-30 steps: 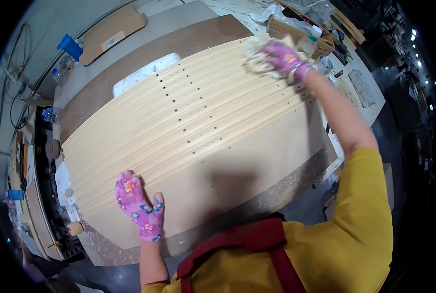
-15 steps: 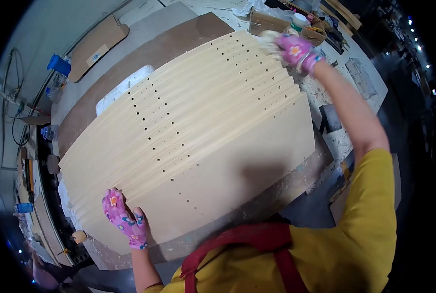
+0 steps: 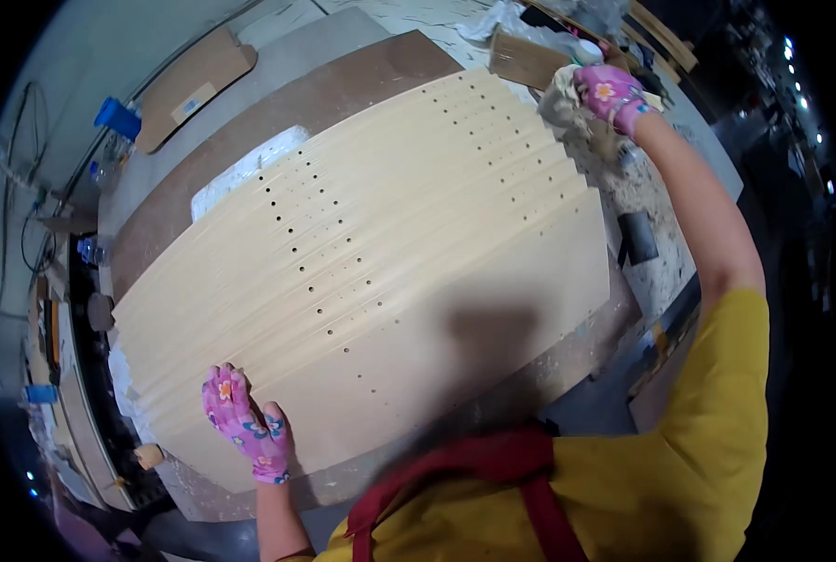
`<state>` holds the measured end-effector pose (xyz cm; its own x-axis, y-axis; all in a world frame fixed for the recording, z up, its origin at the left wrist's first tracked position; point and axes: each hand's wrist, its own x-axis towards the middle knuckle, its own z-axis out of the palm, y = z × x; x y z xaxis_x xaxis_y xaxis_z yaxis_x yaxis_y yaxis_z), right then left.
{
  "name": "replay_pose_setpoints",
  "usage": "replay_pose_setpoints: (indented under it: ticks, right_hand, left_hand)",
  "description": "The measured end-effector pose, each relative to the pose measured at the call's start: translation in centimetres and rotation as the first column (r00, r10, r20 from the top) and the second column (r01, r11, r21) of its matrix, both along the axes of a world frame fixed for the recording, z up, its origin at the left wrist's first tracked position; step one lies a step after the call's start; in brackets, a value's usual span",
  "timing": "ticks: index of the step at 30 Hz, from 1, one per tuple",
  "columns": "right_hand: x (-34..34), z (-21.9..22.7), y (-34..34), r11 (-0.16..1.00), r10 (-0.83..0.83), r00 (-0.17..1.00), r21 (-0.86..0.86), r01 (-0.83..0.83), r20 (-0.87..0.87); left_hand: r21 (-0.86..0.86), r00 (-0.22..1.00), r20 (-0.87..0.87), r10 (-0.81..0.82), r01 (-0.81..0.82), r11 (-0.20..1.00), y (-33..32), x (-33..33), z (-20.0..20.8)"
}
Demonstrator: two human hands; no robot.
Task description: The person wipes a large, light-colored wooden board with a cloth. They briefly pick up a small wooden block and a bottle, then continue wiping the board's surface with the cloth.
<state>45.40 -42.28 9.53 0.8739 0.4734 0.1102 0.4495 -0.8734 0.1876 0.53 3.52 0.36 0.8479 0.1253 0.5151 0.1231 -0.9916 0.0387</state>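
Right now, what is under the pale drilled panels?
Along the far edge of the pale drilled panels, a brown board sticks out from beneath. Whatever lies under their middle is covered and cannot be seen.

Soft dark shadow across the pale boards, dim right background, curved fisheye distortion.

A pale wall stands left; grey floor below; lights glow right.

Smooth, wooden-looking panels with a faint sheen lie under the left hand; rumpled, matt cloth fills the right hand, near a dull cardboard box.
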Motion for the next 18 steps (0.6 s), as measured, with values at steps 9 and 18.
replay_pose_setpoints:
  ticks: [9, 18]
  right_hand:
    - [-3.0, -4.8, 6.9, 0.89, 0.374, 0.925, 0.306, -0.339, -0.062]
    - [-4.9, -4.7, 11.7, 0.573, 0.316, 0.735, 0.738, 0.356, -0.6]
  left_hand:
    - [-0.009, 1.0, 0.007, -0.022, 0.022, 1.0, 0.0, 0.0, -0.1]
    - [-0.019, 1.0, 0.004, -0.008, 0.008, 1.0, -0.2, 0.0, -0.2]
